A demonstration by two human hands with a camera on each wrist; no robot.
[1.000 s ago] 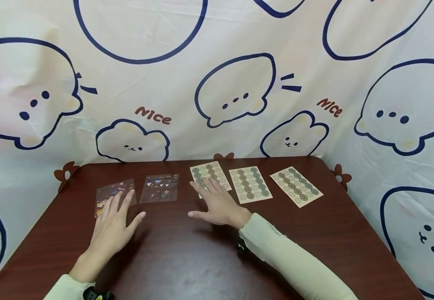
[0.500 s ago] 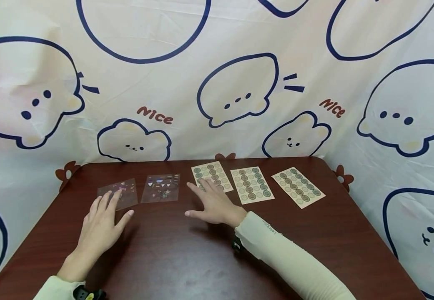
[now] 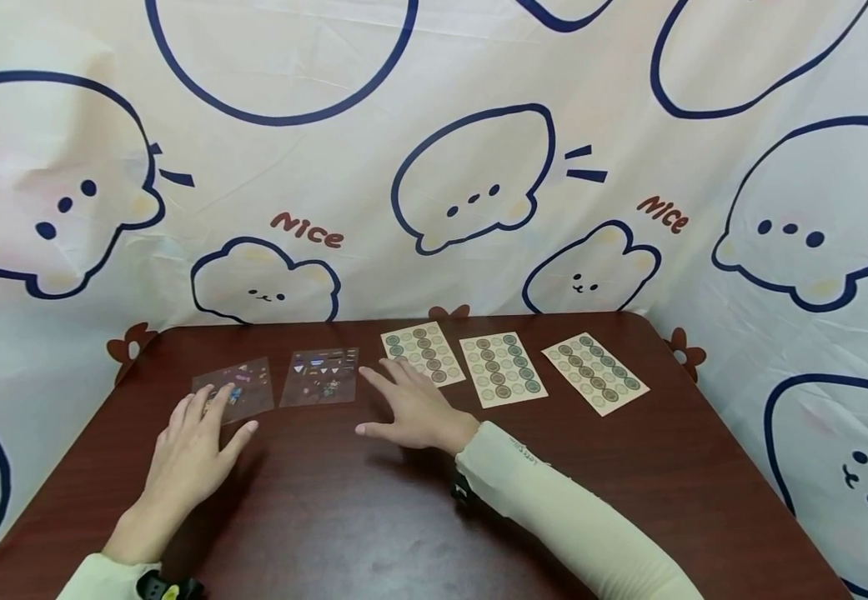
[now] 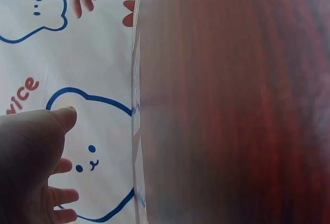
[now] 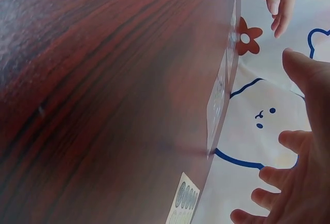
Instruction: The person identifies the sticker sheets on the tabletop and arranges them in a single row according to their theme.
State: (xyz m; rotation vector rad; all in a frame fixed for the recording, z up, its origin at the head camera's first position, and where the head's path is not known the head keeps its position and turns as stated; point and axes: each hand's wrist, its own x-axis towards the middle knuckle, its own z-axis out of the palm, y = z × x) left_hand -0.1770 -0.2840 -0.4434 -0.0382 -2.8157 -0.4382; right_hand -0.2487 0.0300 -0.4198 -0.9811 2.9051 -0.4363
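My left hand (image 3: pixel 189 450), fingers spread and fairly straight, is held above the table near the leftmost clear sticker sheet (image 3: pixel 257 385), covering its lower left part in the head view. Beside that sheet lies a second clear sticker sheet (image 3: pixel 321 385) with small dark and coloured figures. My right hand (image 3: pixel 414 408) hovers with loosely spread fingers, in front of the lower corner of a cream sheet of round stickers (image 3: pixel 429 346). Neither hand holds anything. From the right wrist view, my right hand (image 5: pixel 304 152) is seen apart from the tabletop.
Two more cream sheets with round stickers lie to the right, a middle one (image 3: pixel 504 371) and a far right one (image 3: pixel 595 375). All sheets are along the back of the dark wooden table (image 3: pixel 373 517). A patterned cloth (image 3: pixel 373 167) hangs behind and around it.
My left hand has drawn left and toward me, uncovering more of the leftmost clear sheet. My right hand has shifted slightly left. The sheets have stayed in place.
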